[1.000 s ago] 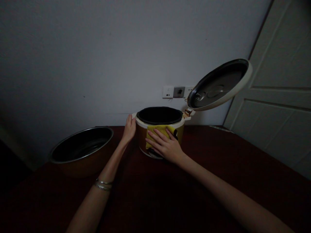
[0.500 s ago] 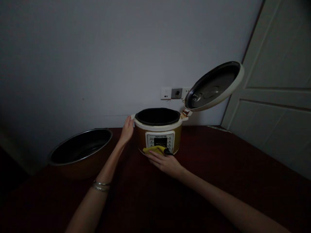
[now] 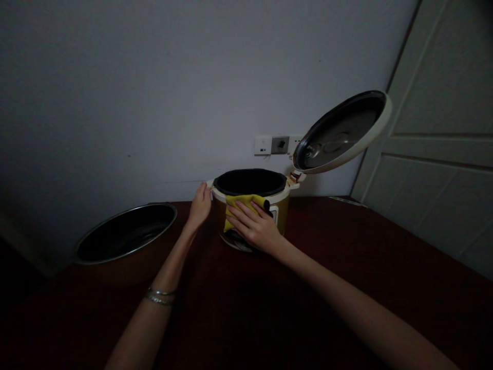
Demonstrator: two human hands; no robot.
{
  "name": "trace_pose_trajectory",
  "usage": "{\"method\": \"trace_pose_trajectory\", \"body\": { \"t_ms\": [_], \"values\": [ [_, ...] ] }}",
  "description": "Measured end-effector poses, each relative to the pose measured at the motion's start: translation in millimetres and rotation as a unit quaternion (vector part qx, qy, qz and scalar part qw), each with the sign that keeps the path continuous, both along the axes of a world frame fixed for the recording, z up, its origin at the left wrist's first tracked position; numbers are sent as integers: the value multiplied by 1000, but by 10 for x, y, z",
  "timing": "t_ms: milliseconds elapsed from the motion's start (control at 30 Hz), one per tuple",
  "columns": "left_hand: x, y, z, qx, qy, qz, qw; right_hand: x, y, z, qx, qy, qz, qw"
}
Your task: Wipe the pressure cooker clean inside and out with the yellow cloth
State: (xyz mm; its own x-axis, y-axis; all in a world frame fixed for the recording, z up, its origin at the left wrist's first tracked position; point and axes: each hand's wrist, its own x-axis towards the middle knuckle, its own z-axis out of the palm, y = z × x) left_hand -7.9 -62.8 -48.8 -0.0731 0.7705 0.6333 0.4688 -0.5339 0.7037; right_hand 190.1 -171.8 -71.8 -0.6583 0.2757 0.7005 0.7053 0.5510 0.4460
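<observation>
A gold and white electric cooker (image 3: 283, 211) stands at the back of a dark red table (image 3: 346, 277), its hinged lid (image 3: 341, 131) swung up to the right and its black inner cavity (image 3: 250, 182) exposed. My right hand (image 3: 254, 226) presses a yellow cloth (image 3: 241, 202) flat against the cooker's front, covering most of the control panel. My left hand (image 3: 200, 205) grips the cooker's left rim, fingers curled round the small side handle. A bracelet sits on my left wrist.
A large steel inner pot (image 3: 127, 239) stands on the table to the left of the cooker. Wall sockets (image 3: 274, 145) are behind the cooker. A white door (image 3: 442, 154) fills the right side. The room is dim.
My right hand has slid the yellow cloth from the cooker's base back up over the front panel to just under the rim. The left hand has stayed on the left rim.
</observation>
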Motion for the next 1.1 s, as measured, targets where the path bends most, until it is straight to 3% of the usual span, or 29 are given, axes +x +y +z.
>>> {"method": "trace_pose_trajectory", "body": {
  "t_ms": [167,300,467,633,967,1033,1100],
  "values": [
    [19,-17,2,9,11,13,1000,511,-58,-159,9,53,14,998],
    [51,3,-18,7,17,31,999,710,-107,-374,-45,148,55,986],
    [67,66,-45,14,14,44,999,589,-222,-739,-109,301,57,946],
    [66,76,-46,28,13,43,999,569,-433,-970,-196,303,65,930],
    [62,127,-85,49,6,39,998,581,-681,-1203,-356,342,58,868],
    [65,126,-87,51,4,39,998,465,-768,-1182,-378,334,47,862],
    [68,116,-85,46,7,37,998,307,-853,-1050,-371,292,43,881]
  ]
}}
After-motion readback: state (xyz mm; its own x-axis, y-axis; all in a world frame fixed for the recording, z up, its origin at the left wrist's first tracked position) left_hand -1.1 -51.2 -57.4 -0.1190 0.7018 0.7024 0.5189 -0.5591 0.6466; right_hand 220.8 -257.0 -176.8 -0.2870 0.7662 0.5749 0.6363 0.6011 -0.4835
